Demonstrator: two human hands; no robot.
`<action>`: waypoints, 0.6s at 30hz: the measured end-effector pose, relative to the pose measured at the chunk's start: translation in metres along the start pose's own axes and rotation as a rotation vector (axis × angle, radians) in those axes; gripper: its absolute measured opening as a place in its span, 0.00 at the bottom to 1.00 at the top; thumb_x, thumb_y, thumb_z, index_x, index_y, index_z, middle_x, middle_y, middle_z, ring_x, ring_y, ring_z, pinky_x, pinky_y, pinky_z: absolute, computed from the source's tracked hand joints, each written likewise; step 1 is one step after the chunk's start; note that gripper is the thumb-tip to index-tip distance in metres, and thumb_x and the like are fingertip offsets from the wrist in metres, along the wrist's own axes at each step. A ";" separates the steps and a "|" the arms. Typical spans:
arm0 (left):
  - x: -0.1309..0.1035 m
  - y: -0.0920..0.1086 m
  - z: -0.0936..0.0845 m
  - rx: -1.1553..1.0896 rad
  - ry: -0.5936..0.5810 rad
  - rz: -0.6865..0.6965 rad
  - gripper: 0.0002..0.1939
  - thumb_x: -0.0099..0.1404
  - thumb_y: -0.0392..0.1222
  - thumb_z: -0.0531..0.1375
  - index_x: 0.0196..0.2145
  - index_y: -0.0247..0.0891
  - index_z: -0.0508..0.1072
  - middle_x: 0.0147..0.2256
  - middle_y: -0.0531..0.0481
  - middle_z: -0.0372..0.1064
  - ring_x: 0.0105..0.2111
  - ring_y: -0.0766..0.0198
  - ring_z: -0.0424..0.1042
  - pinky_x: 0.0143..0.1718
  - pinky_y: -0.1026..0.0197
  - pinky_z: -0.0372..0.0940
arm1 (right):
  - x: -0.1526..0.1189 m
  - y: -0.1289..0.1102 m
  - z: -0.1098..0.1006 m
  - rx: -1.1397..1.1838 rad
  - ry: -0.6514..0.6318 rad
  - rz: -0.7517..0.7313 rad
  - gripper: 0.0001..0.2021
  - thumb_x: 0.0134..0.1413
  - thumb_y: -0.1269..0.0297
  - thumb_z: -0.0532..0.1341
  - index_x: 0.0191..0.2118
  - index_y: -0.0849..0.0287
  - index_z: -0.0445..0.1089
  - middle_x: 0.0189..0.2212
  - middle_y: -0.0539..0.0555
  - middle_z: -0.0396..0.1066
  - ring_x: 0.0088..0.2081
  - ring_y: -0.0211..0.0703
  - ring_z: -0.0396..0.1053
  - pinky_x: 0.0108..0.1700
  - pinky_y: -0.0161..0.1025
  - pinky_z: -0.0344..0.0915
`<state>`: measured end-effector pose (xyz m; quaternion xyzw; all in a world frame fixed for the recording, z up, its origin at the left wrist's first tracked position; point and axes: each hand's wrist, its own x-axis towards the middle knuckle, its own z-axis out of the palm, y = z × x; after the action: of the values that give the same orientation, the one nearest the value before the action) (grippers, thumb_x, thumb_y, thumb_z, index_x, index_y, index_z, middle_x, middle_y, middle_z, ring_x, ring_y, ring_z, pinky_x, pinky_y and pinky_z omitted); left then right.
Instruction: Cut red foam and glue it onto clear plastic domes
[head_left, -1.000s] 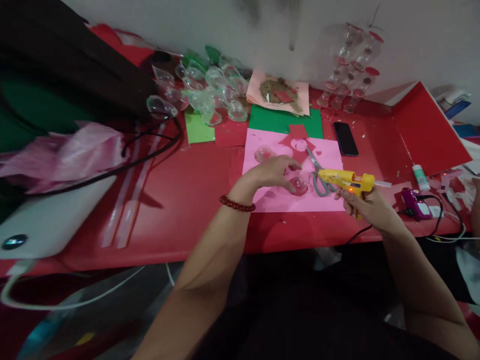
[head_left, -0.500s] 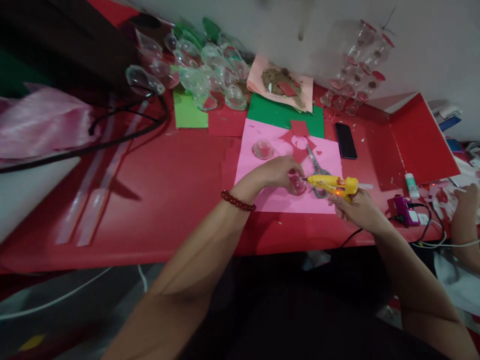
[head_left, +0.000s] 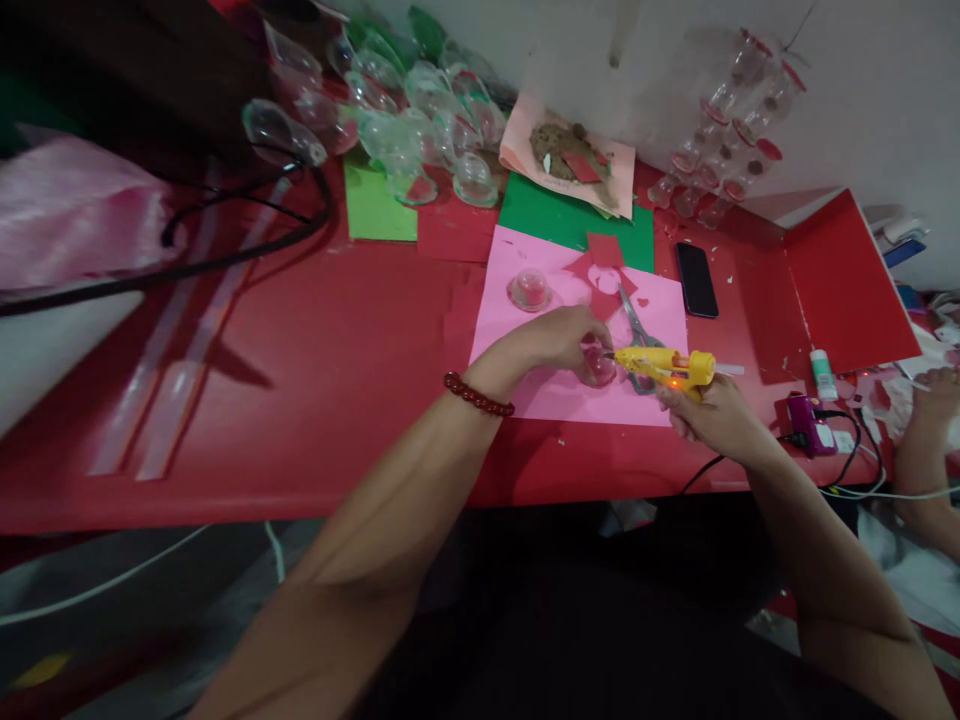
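Observation:
My left hand (head_left: 574, 338), with a beaded bracelet at the wrist, grips a small clear plastic cup (head_left: 598, 366) over the pink sheet (head_left: 555, 395). My right hand (head_left: 701, 410) is wrapped round a yellow glue gun (head_left: 664, 364), whose nozzle points left and meets the cup's edge. A clear glue stick sticks out of the gun's back. Partly behind the gun lie grey scissors (head_left: 634, 318) with open blades. Another clear domed cup (head_left: 530, 289) rests on the pink sheet, up and left of my left hand. Red paper scraps (head_left: 604, 250) lie above the scissors.
Many clear cups (head_left: 431, 135) stand at the back. A phone (head_left: 697, 280), a glue bottle (head_left: 823, 374) and a purple power box (head_left: 810, 425) are on the right. A black cable (head_left: 247, 262) crosses the left side. Another person's hand (head_left: 936, 395) is at the far right.
The camera view has shifted slightly. Both hands keep their hold, and the cup in my left hand looks slightly turned, with the nozzle still at its edge.

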<state>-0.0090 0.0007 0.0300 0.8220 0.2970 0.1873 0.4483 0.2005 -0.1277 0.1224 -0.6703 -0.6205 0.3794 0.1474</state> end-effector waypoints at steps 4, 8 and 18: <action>0.000 0.000 0.000 -0.056 0.011 -0.008 0.14 0.41 0.35 0.69 0.30 0.42 0.80 0.27 0.52 0.71 0.28 0.62 0.65 0.33 0.60 0.54 | -0.002 -0.002 -0.001 -0.008 -0.009 -0.009 0.24 0.54 0.41 0.62 0.19 0.55 0.65 0.11 0.48 0.63 0.14 0.33 0.59 0.18 0.33 0.58; 0.001 0.001 0.000 -0.118 0.025 -0.025 0.14 0.38 0.33 0.71 0.27 0.43 0.80 0.24 0.55 0.68 0.26 0.63 0.63 0.31 0.59 0.54 | -0.003 -0.002 -0.001 -0.007 -0.021 -0.018 0.24 0.55 0.43 0.62 0.18 0.55 0.64 0.11 0.47 0.63 0.14 0.33 0.59 0.18 0.33 0.57; 0.000 0.005 -0.001 -0.079 0.009 -0.060 0.13 0.41 0.31 0.69 0.28 0.42 0.79 0.25 0.52 0.68 0.28 0.61 0.63 0.33 0.58 0.51 | -0.001 -0.002 -0.002 -0.043 -0.027 -0.016 0.25 0.57 0.45 0.60 0.16 0.55 0.63 0.10 0.48 0.62 0.14 0.33 0.59 0.19 0.34 0.57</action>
<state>-0.0080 -0.0011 0.0352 0.7936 0.3160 0.1890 0.4844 0.2006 -0.1282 0.1251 -0.6633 -0.6356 0.3738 0.1278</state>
